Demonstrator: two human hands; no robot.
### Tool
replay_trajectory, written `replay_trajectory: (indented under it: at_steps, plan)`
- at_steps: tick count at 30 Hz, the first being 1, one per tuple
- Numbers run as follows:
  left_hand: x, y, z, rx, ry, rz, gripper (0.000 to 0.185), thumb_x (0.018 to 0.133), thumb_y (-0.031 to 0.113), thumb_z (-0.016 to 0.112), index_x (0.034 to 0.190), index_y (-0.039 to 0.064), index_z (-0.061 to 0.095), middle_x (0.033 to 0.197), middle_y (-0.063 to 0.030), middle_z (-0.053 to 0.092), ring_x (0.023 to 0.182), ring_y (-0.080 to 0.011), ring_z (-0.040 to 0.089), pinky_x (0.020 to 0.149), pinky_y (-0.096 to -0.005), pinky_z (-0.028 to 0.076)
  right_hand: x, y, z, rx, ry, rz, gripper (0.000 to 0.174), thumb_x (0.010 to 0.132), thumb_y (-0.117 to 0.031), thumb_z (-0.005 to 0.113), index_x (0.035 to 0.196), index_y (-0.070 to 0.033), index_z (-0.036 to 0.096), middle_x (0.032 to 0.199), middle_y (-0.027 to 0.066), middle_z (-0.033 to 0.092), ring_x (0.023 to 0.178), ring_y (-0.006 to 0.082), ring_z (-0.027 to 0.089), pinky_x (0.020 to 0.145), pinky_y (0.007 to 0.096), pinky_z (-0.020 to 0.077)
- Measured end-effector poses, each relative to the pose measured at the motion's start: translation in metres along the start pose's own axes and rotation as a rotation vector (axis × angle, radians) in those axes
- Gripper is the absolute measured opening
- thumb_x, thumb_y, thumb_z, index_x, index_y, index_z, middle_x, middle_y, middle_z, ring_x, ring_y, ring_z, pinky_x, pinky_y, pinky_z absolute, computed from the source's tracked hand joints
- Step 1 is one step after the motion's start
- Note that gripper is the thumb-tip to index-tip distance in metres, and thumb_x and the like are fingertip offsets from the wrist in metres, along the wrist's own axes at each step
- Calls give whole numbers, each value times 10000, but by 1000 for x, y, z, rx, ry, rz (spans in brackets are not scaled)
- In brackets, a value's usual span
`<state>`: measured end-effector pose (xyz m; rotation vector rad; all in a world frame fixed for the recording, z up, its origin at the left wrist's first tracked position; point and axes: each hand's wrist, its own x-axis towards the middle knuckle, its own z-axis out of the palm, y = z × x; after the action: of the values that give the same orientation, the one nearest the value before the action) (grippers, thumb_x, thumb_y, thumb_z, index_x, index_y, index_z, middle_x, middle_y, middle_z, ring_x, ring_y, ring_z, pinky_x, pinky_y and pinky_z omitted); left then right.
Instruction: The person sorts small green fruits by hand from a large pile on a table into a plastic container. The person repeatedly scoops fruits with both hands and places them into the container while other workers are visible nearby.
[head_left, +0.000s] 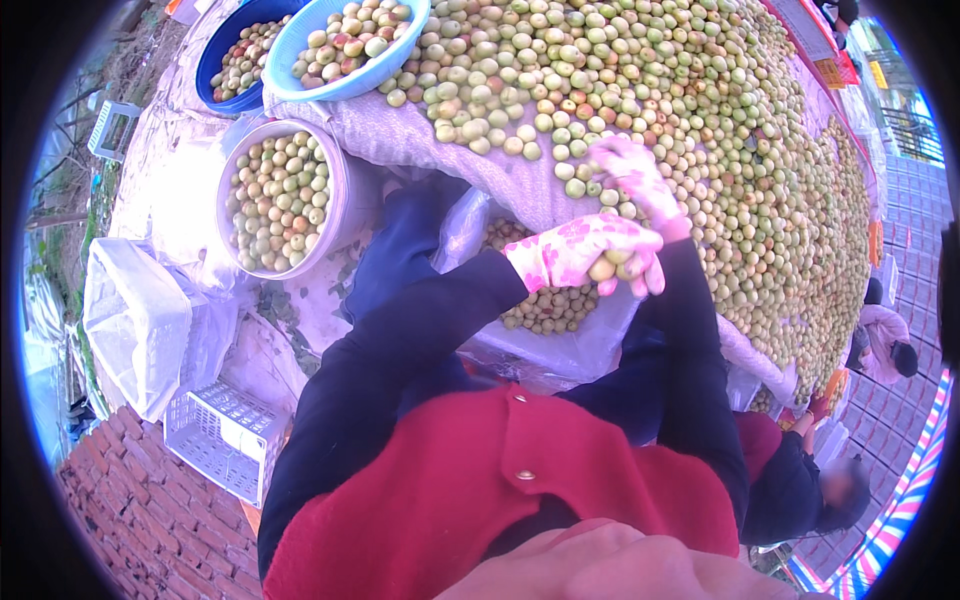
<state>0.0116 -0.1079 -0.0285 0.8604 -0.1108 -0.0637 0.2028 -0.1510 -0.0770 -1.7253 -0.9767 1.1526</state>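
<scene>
A broad heap of green and reddish round fruits covers a cloth-lined surface before me. In a pink-flowered glove, my left hand holds a few of the fruits above a plastic-lined container partly filled with the same fruit. My right hand, gloved alike and blurred, reaches over the near edge of the heap, its fingertips by the fruits; whether it grips any cannot be made out. The grey-white cloth hangs over the edge beside my hands.
A white bucket of fruit, a light blue basket and a dark blue basin stand on the left. Below them are a plastic-lined crate and a white crate. A co-worker sits at the lower right; another person is farther off.
</scene>
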Motion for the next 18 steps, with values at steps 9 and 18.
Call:
replay_trajectory:
  at_steps: [9,18]
  plan:
    - [-9,10,10,-106,-310,-116,343,960,273,506,792,4,637,884,-143,695,578,-138,573,546,-257,449,1,-31,78,-281,-256,-444,304,913,-235,597,1134,-36,663,1087,125,665,1022,265,628,870,353,509]
    - [-19,28,20,3,-277,-20,411,975,341,497,828,-5,666,870,-120,690,748,-158,643,557,-252,465,-41,71,-19,-975,184,-241,445,865,-250,596,1236,-3,584,1193,224,626,1158,392,567,1016,463,432]
